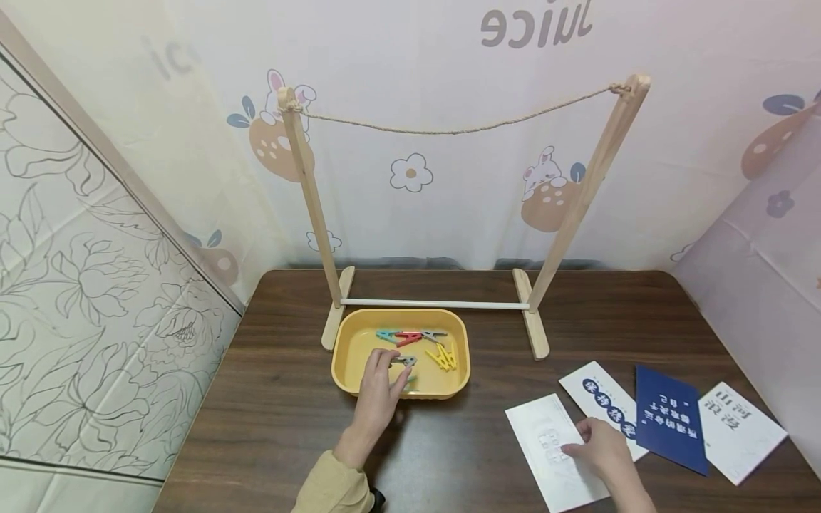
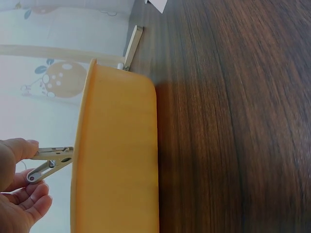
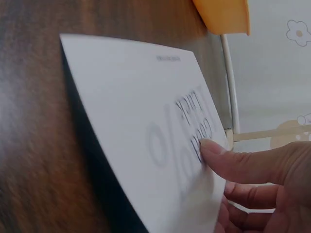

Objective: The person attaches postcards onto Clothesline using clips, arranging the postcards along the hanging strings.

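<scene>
My left hand (image 1: 378,399) pinches a grey-beige clothespin (image 2: 51,158) between thumb and fingers, over the near part of a yellow plastic tub (image 2: 121,145). Inside the tub lie a blue clothespin (image 1: 386,335), a red clothespin (image 1: 408,338), a grey clothespin (image 1: 434,335) and yellow clothespins (image 1: 442,356); something green shows partly behind the hand. On the right, my right hand (image 1: 603,452) grips a white card (image 3: 121,92) by its edge, thumb on the printed "Good Luck" face. The card is tilted, with dark shadow under one side.
Behind the tub stands a wooden frame (image 1: 577,206) with a sagging twine (image 1: 449,132) across its top and a white rod (image 1: 436,303) low down. Right of the held card lie a white card with blue circles (image 1: 593,385), a navy card (image 1: 667,413) and another white card (image 1: 737,442).
</scene>
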